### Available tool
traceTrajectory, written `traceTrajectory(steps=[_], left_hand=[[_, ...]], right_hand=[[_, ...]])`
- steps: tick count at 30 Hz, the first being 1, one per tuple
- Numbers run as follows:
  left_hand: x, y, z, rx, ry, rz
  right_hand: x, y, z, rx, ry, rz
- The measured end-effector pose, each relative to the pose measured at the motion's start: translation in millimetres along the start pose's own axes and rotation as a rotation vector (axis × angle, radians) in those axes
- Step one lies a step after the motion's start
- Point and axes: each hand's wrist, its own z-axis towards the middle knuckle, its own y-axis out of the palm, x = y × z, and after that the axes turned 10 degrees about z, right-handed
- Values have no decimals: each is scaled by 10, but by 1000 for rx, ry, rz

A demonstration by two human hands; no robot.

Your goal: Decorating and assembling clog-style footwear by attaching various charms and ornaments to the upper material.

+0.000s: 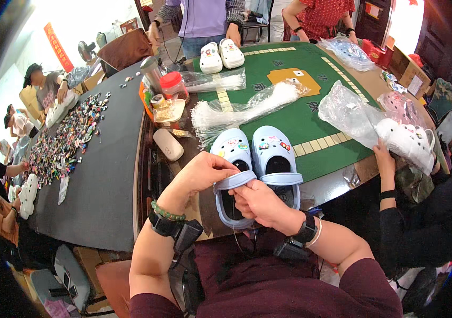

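Maybe the strap (227, 184) could slip, because the left hand (205, 172) pinches it only with its fingertips. The right hand (266, 204) bends its fingers at the strap's lower edge, but I can't tell if they grip anything. The blue shoe (229, 142) sits mid-frame, near the edge of the table (321, 163), so a hard tug could tip it or bump the other blue shoe (275, 139).

- Pale blue clogs (274, 137): smooth, matt moulded plastic noted.
- Clear bag (345, 114): glossy, crinkled plastic film observed.
- Green surface (284, 121): matt, cloth-like finish seen.
- Red lid (171, 80): smooth, slightly glossy plastic recorded.
- Silver tumbler (151, 69): metallic sheen noted.
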Motion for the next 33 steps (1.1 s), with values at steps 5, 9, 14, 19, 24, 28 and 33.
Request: traceTrajectory(steps=[5, 9, 14, 19, 24, 28, 33], left_hand=[[85, 44, 7, 88, 0, -67], [158, -28, -45, 255, 63, -145], [342, -60, -78, 312, 58, -362], [559, 29, 107, 189, 122, -127], [742, 197, 346, 99, 172, 255], [760, 267, 462, 82, 263, 372], [555, 474, 658, 7, 359, 490]], right_hand=[[-52, -47, -93, -52, 99, 56], [9, -183, -431, -127, 79, 129], [61, -540, -771, -253, 6, 197], [-7, -805, -828, -186, 139, 232], [-161, -758, -643, -94, 144, 346], [-264, -736, -394, -114, 99, 266], [-224, -604, -332, 66, -76, -132]])
